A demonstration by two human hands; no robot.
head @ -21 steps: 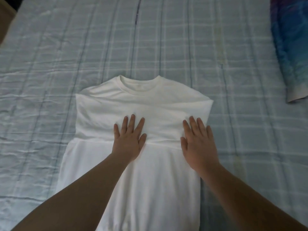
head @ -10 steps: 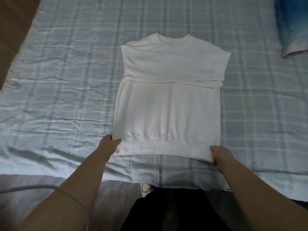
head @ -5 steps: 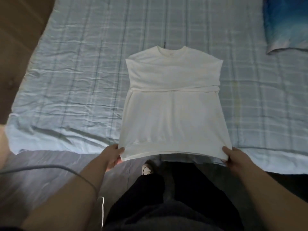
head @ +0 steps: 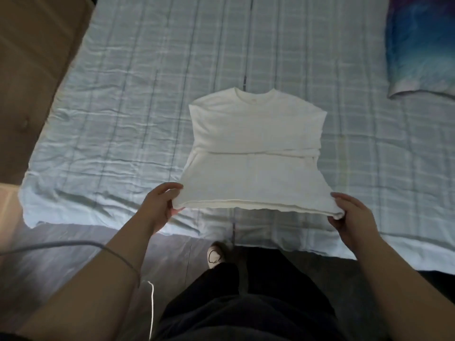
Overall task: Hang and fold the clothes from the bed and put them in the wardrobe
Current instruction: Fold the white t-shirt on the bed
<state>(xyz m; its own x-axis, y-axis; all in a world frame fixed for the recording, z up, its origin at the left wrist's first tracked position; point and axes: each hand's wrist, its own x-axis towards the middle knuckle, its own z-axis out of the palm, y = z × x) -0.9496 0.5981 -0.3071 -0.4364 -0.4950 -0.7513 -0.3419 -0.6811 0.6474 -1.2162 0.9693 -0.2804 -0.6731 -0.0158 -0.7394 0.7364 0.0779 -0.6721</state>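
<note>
A white sweatshirt [head: 256, 153] lies on the bed with its sleeves folded in across the chest and its collar at the far end. Its hem is raised off the bed toward me. My left hand [head: 160, 205] pinches the hem's left corner. My right hand [head: 352, 215] grips the hem's right corner. The upper half of the shirt still rests flat on the pale blue checked bedspread [head: 123, 119].
A blue and purple garment [head: 418, 45] lies at the bed's far right. A brown padded headboard or wall panel [head: 32, 70] runs along the left. My dark trousers and one white shoe [head: 215, 257] stand at the bed's near edge. A thin cable [head: 73, 244] crosses my left arm.
Both hands left the chest of the shirt, took its bottom corners and lifted the hem off the bed, carrying it up and toward the collar.
</note>
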